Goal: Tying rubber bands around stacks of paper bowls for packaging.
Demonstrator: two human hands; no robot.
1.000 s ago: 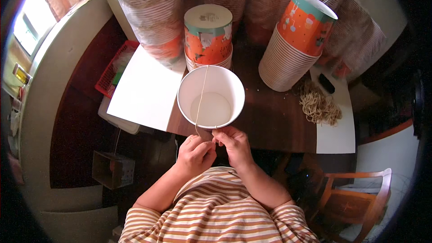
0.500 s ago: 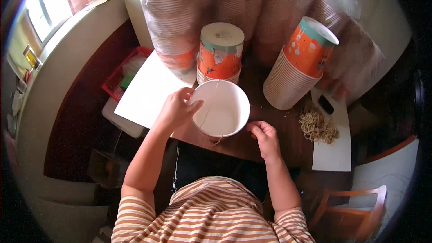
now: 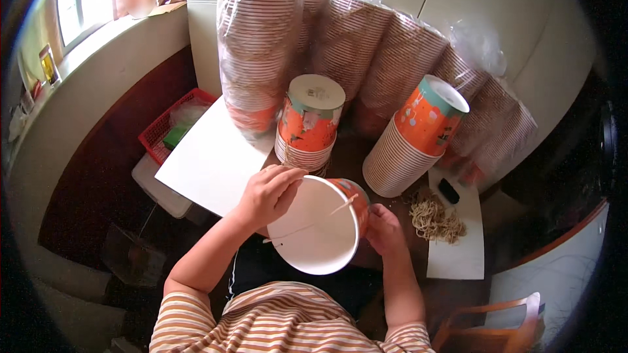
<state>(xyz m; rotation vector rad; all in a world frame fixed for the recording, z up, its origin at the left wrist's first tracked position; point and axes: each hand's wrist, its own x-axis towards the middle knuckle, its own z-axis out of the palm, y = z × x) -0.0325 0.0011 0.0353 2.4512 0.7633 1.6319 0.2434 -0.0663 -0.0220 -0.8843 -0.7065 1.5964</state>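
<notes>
A large paper bucket (image 3: 311,238), white inside and orange outside, is tilted with its mouth toward me. My left hand (image 3: 269,193) is closed over the upper left of its rim. On the other side my right hand (image 3: 386,229) grips the outer wall, fingertips partly hidden behind it. A thin string (image 3: 297,230) crosses the bucket's mouth, and its end sticks out at the left edge near a small dark hole. Just beyond stands a short stack of upside-down orange buckets (image 3: 311,124) with a teal band at the top.
A taller, leaning stack of buckets (image 3: 412,137) is at the right. Beside it, a tangled bundle of twine (image 3: 437,219) lies on a white board (image 3: 458,258) with a dark slot. Plastic-wrapped bucket stacks (image 3: 261,52) line the wall. A red basket (image 3: 154,140) is at the left.
The bucket has come nearer and tipped its mouth toward me. My right hand has moved from beside its rim onto its outer wall. The view has shifted, showing more wall.
</notes>
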